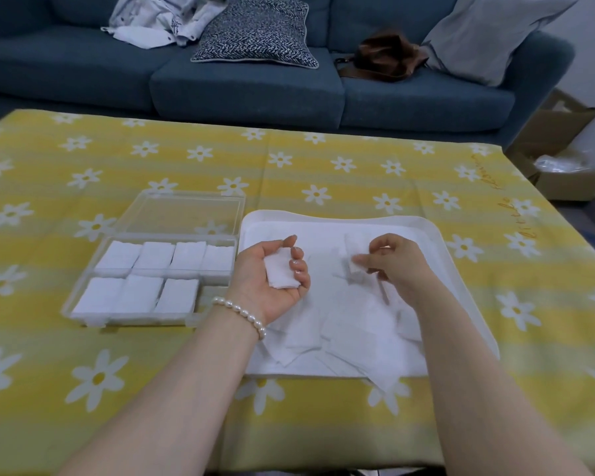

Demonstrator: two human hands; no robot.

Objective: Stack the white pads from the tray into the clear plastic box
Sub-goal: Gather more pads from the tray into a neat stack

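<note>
A white tray [437, 231] sits right of centre on the table, with several loose white pads [344, 334] piled in it. To its left stands the clear plastic box [83, 316], its lid open at the back. Most of its compartments hold stacks of white pads [153, 257]; the front right compartment looks empty. My left hand [272, 273], palm up over the tray's left edge, holds a small stack of pads [280, 273]. My right hand [397, 266] hovers over the tray and pinches one pad [353, 261] between thumb and fingers.
The table wears a yellow cloth with white daisies [323, 159]. Behind it is a blue sofa [248, 84] with cushions, clothes and a brown bag. Cardboard boxes [560, 159] stand on the floor at the right.
</note>
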